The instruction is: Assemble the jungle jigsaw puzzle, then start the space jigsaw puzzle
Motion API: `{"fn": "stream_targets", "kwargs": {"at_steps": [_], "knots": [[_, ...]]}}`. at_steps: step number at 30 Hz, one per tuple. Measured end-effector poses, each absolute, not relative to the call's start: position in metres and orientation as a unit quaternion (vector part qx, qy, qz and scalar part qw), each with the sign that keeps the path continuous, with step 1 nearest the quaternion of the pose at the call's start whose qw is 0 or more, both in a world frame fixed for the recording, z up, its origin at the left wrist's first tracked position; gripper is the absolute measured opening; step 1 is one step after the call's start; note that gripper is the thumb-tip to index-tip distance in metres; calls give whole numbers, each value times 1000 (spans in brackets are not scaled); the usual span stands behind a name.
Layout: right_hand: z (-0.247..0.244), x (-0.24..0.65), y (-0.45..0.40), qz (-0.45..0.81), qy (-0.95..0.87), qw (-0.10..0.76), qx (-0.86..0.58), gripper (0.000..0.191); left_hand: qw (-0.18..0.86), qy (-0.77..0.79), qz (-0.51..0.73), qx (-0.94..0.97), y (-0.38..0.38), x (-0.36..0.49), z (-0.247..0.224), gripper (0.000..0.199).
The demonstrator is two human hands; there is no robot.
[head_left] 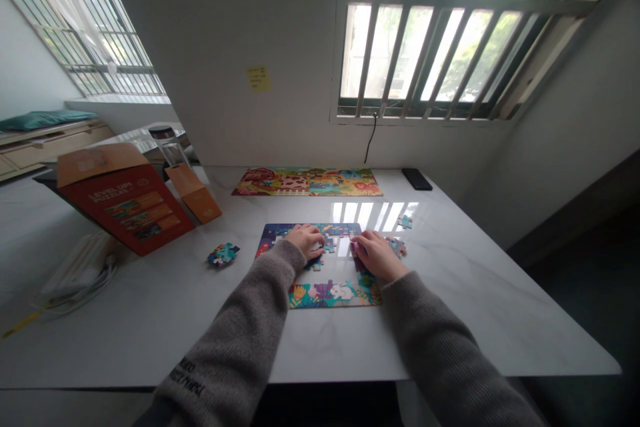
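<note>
Both my hands are over a partly assembled jigsaw puzzle (333, 295) on the white marble table (465, 307). My left hand (306, 241) rests on the pieces near the puzzle's left side, its fingers hiding whatever lies beneath. My right hand (377, 255) is at the right side, with a purple jigsaw piece (358, 257) against its thumb side. Loose pieces lie close by: a small cluster (396, 246) just right of my right hand, another piece (405, 221) farther back, and a joined group (223, 254) left of the puzzle.
A finished farm-scene puzzle (307, 182) lies at the back. A red puzzle box (125, 203) leans at the left with its orange flap. A black phone (417, 179) sits at the back right. White cables (75, 277) and a glass bottle (170, 147) stand at the left.
</note>
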State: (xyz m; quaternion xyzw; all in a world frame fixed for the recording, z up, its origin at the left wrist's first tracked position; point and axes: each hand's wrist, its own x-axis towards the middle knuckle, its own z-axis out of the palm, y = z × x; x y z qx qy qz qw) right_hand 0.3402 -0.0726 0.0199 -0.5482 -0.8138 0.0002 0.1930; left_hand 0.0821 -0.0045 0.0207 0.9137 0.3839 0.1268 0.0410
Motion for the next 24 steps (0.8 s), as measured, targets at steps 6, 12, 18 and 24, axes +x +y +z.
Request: {"fn": "stream_targets", "kwargs": {"at_steps": [6,12,18,24], "knots": [[20,340,-73,-4,-812,187,-552,26,73,407,125,902,-6,85,19,25],[20,340,-73,-6,-813,182,-553,26,25,406,139,903,-8,93,20,27],[19,341,-72,-10,-815,181,-550,25,13,414,148,898,-7,94,21,32],[20,340,-73,-16,-815,177,-551,25,25,420,142,896,-6,95,20,29]]}}
